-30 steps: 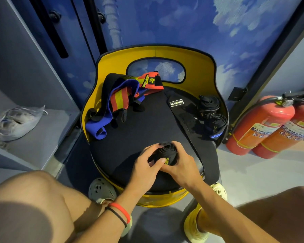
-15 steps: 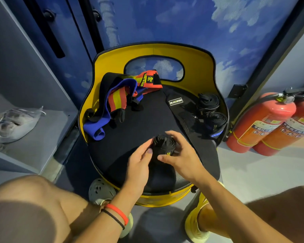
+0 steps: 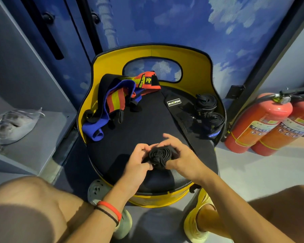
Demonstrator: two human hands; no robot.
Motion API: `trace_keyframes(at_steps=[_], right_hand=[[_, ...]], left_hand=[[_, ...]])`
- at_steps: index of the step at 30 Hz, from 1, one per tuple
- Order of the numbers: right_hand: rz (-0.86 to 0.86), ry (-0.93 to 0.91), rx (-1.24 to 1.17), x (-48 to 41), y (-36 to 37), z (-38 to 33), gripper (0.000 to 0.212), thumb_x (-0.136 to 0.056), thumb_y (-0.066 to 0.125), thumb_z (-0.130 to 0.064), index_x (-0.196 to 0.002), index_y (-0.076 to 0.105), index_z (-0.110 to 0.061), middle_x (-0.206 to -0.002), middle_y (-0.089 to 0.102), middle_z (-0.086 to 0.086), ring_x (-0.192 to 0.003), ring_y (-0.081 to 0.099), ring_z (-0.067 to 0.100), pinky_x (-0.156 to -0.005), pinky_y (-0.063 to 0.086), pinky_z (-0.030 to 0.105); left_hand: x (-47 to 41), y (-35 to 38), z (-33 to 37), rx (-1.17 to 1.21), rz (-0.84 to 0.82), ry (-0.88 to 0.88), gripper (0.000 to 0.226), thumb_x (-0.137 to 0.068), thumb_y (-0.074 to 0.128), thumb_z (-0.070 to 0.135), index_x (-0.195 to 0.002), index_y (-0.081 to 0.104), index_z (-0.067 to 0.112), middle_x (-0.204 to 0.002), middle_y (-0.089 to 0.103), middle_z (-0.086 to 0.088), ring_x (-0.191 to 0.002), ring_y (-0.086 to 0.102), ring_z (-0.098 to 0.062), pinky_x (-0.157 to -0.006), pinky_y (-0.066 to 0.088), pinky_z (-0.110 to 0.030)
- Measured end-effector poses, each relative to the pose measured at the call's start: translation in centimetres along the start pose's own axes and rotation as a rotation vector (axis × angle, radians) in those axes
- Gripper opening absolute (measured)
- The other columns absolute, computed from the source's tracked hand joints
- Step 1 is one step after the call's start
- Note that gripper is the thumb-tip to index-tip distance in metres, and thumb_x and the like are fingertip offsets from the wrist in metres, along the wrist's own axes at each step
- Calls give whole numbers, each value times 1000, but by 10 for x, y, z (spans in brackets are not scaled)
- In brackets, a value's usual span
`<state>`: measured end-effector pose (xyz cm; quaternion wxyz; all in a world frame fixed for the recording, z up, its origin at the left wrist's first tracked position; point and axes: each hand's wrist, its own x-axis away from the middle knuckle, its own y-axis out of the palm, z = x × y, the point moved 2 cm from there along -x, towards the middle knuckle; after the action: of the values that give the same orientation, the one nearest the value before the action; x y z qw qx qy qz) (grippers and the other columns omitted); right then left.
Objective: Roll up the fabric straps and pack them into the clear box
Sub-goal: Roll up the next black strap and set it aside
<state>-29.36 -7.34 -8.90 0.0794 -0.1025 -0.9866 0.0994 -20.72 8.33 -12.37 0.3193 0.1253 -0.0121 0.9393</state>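
Note:
A black fabric strap wound into a tight roll [image 3: 159,153] is held just above the front of the black seat [image 3: 147,123] of a yellow chair. My left hand [image 3: 139,162] pinches the roll's left side, and my right hand [image 3: 182,155] grips its right side. Two finished black rolls [image 3: 210,111] lie at the seat's right edge. A flat black strap with a white label [image 3: 174,103] runs across the seat. Loose blue, red and yellow straps [image 3: 116,100] are piled at the back left. No clear box is in view.
Two red fire extinguishers [image 3: 263,123] stand on the floor to the right. A grey shelf on the left holds white shoes in a bag [image 3: 12,125]. My bare knees and sandalled feet frame the chair's front. A blue cloud-painted wall is behind.
Both hands turned the black roll so its spiral end faces up, and pulled it back toward me over the seat's front. Nothing else moved.

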Motion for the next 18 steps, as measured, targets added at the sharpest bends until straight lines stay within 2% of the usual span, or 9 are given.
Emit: trace_keyframes(at_steps=[2, 3, 6, 9, 12, 15, 18], right_hand=[[-26, -7, -19, 1, 6, 5, 66, -72, 65, 19, -120, 55, -24, -136, 55, -12, -127, 57, 13, -102, 53, 38], [-19, -4, -27, 1, 8, 7, 70, -72, 66, 18, -123, 49, -27, -132, 58, -8, -123, 59, 17, -101, 54, 42], [41, 25, 26, 1, 10, 13, 80, -75, 72, 12, -132, 38, -31, -133, 54, -5, -116, 61, 10, -100, 54, 31], [175, -2, 274, -2, 8, 19, 65, -78, 81, 0, -134, 55, -21, -126, 56, -1, -114, 61, 12, -100, 51, 22], [191, -33, 433, -5, 8, 21, 51, -81, 82, -12, -129, 66, -19, -112, 61, -2, -104, 63, 13, -97, 53, 28], [159, -22, 475, -9, 8, 20, 50, -82, 82, -14, -129, 68, -20, -105, 59, -4, -98, 64, 12, -94, 54, 27], [127, 34, 481, -16, 3, 24, 45, -82, 84, -26, -125, 71, -25, -101, 61, -2, -95, 67, 14, -92, 55, 35]], left_hand=[[-2, -4, -2, -72, 18, -13, 59, -68, 45, -22, -92, 54, 31, -115, 73, 0, -120, 62, -22, -92, 49, -33], [-2, -5, -3, -91, 24, -17, 59, -68, 43, -23, -90, 54, 31, -113, 74, 0, -119, 63, -23, -92, 50, -35], [0, -3, 2, -66, 20, 17, 54, -71, 39, -26, -99, 49, 18, -118, 74, 0, -121, 64, -21, -104, 50, -44], [-2, -1, 12, -38, 68, 71, 47, -74, 41, -27, -100, 46, 12, -115, 75, 0, -114, 68, -21, -98, 55, -43], [-6, -2, 14, -93, 124, 86, 44, -79, 43, -25, -100, 50, 13, -110, 77, 4, -107, 70, -14, -89, 58, -33], [-9, -4, 5, -61, 190, 54, 45, -83, 44, -25, -103, 55, 13, -114, 76, 5, -111, 68, -7, -91, 56, -24], [-15, -8, -10, 10, 299, 2, 38, -91, 57, -14, -106, 66, 20, -115, 74, 4, -111, 70, -11, -90, 55, -23]])
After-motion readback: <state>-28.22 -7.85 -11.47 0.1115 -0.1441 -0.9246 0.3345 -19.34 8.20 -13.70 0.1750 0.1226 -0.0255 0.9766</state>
